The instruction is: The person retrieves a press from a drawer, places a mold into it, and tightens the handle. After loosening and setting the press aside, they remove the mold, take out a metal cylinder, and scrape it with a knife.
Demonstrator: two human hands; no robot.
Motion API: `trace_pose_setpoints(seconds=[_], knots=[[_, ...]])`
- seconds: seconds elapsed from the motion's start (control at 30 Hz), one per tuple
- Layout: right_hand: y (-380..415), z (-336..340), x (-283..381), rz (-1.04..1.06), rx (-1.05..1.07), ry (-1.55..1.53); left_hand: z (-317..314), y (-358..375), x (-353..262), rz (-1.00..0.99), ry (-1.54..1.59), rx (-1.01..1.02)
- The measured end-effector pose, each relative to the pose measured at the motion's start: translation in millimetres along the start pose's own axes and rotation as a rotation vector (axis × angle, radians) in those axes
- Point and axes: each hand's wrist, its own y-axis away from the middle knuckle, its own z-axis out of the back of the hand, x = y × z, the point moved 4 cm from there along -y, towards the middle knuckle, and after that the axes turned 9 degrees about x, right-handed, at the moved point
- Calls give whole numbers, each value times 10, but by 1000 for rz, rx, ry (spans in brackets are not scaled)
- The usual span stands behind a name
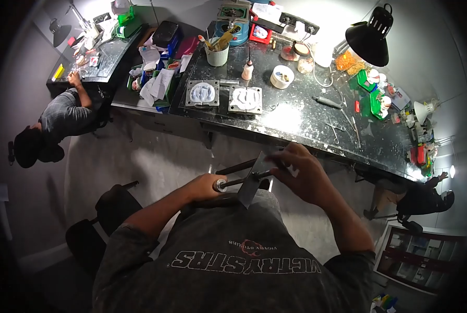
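Note:
In front of my lap is a metal clamp, with a flat grey plate (251,183) set across dark bars. My left hand (207,189) is wrapped round the near-left part of this clamp, beside the round end of a metal rod (221,184). At the plate's other side is my right hand (302,175), its fingers curled against the clamp's rod end; the fingertips are partly hidden. On the bench ahead, two opened metal flasks, a left one (203,94) and a right one (245,99), hold white plaster moulds.
The black workbench (296,133) carries a white tub (282,76), a brush pot (217,53), scissors (336,129) and a handpiece (327,101). A black lamp (369,39) overhangs it. A chair (116,211) stands left. One person (61,117) sits far left, another (421,198) far right.

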Motion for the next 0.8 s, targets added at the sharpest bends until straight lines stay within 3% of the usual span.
trace_pose_setpoints(seconds=[0.03, 0.13, 0.17, 0.23, 0.27, 0.33, 0.4, 0.43, 0.47, 0.5, 0.53, 0.57, 0.6, 0.67, 0.7, 0.77, 0.8], knots=[[17, -3, 54, 290, 36, 110, 27, 21, -62, 16, 49, -26], [159, 48, 145, 394, 188, 292, 34, 56, 2, 5, 134, -31], [182, 91, 78, 399, 187, 295, 60, 48, 8, 4, 132, -35], [199, 150, -233, 110, 215, 329, 52, 69, 33, 2, 82, -39], [198, 133, -282, 123, 225, 328, 24, 68, 65, 11, 87, -52], [39, 177, -383, -15, 11, 174, 19, 15, 105, -66, 61, -60], [-4, 193, -131, 162, 110, -146, 26, -55, 119, -153, -4, -55], [16, 119, -303, 86, 164, -278, 44, -43, 94, -204, -38, -149], [-49, 161, -140, 262, 267, -321, 22, -46, 144, -241, 69, -201], [-27, 186, -203, 235, 274, -339, 1, 14, 124, -204, 44, -246], [-42, 230, -59, 173, 309, -173, 36, 66, 128, -168, 26, -292], [-99, 211, -152, 167, 210, 80, 95, 162, 49, -67, 25, -258], [-164, 161, -358, -2, 39, 349, 97, 275, -33, 21, 41, -204], [-300, 58, -144, 134, -141, 292, 76, 430, -28, 35, 36, -281], [-329, 62, -54, 159, -133, 293, 76, 480, -35, 39, 16, -320], [-274, 86, 179, 534, 113, -44, 74, 548, -113, 58, 4, -321], [-253, 140, 194, 545, 118, -47, 85, 591, -149, 63, -11, -300]])
